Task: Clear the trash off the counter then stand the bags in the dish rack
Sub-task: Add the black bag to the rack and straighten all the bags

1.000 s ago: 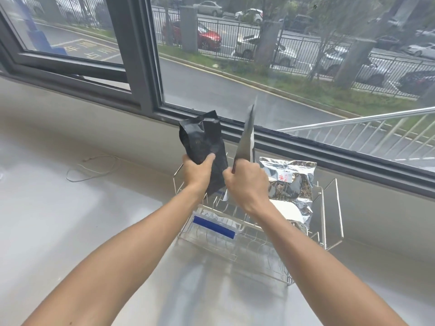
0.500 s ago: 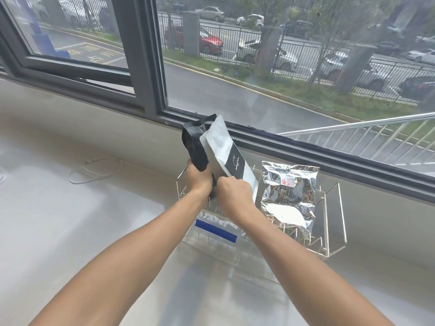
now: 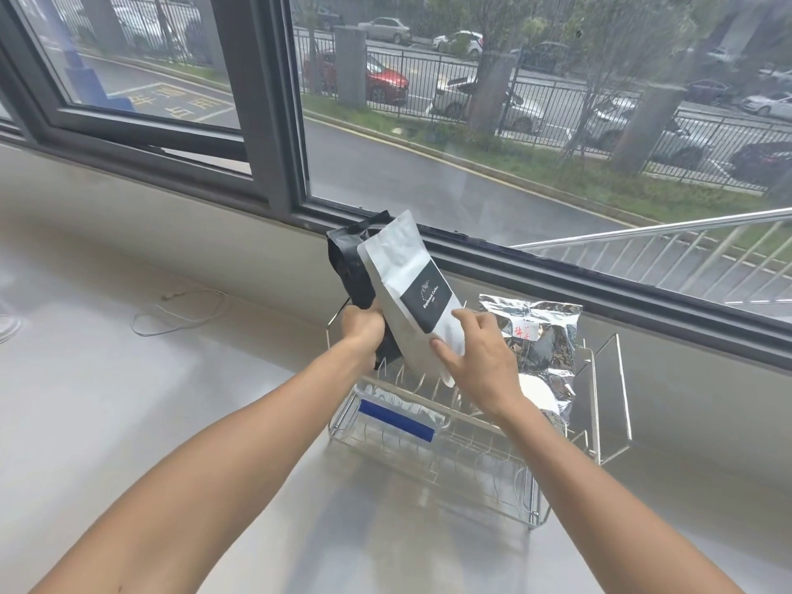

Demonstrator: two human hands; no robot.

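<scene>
A wire dish rack [image 3: 475,448] stands on the pale counter below the window. My left hand [image 3: 363,325] grips a black bag [image 3: 349,267] upright at the rack's back left. My right hand [image 3: 475,349] holds the lower part of a white bag with a black label [image 3: 407,289], which leans left against the black bag with its bottom among the rack's prongs. A silver foil bag [image 3: 535,336] stands in the rack to the right. A clear bag with a blue strip [image 3: 396,413] lies in the rack's front left.
A thin white cable [image 3: 180,312] lies looped on the counter at the left. The dark window frame [image 3: 274,122] and sill run right behind the rack. The counter [image 3: 128,400] stretches left and toward me.
The white bag has turned from edge-on to face me and come down beside the black bag into the rack. My right hand's fingers have spread along its lower edge.
</scene>
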